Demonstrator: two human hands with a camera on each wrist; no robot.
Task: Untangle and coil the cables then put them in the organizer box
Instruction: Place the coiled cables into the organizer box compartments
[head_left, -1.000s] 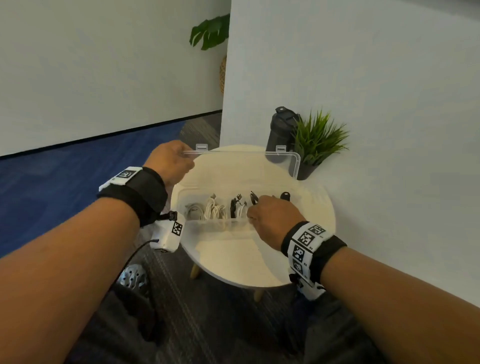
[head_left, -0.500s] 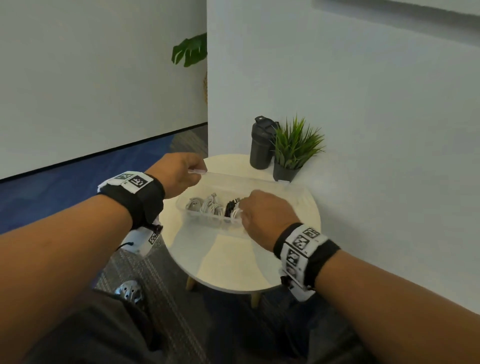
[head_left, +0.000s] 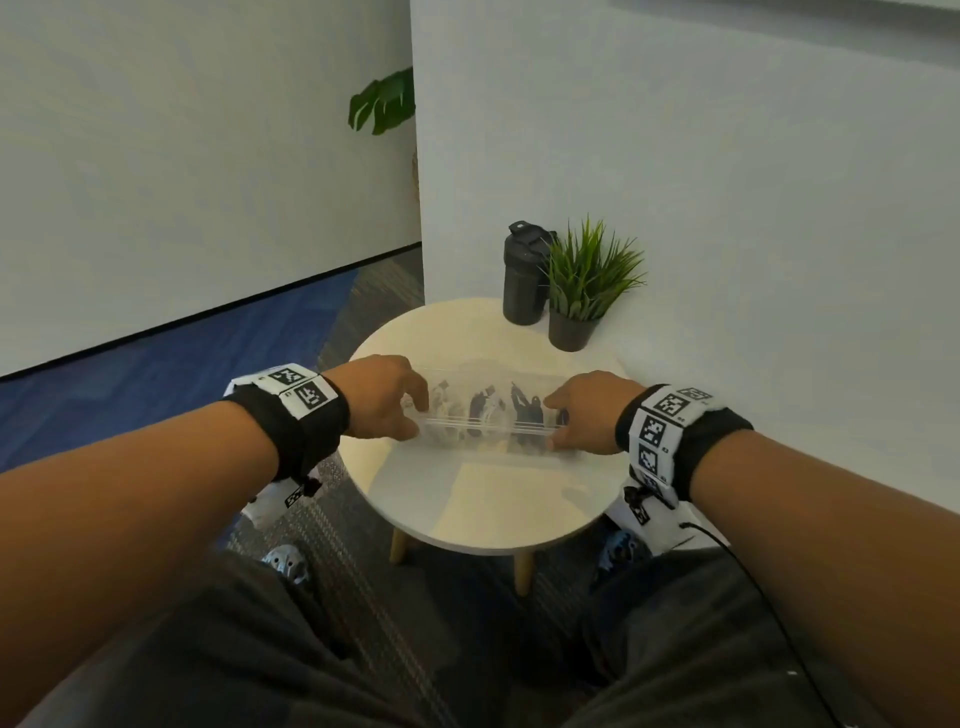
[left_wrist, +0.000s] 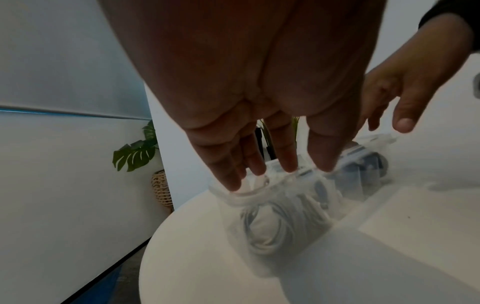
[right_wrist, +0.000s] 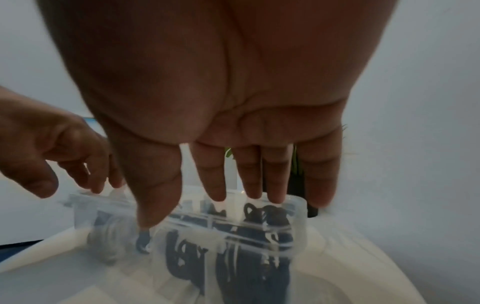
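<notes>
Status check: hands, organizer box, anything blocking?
Left hand and right hand open, fingers straight on the lid. Organizer box lid down, coiled cables inside. Bottle and plant stand behind, clear.

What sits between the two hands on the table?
The clear organizer box, lid down, with coiled white and black cables inside; left hand and right hand press its ends. Head view shows it.

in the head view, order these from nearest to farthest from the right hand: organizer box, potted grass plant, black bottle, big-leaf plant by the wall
1. organizer box: touched by the right hand, at its left.
2. potted grass plant: behind the hand, at the table's far edge.
3. black bottle: just left of the pot.
4. big-leaf plant: far back left, off the table.
</notes>
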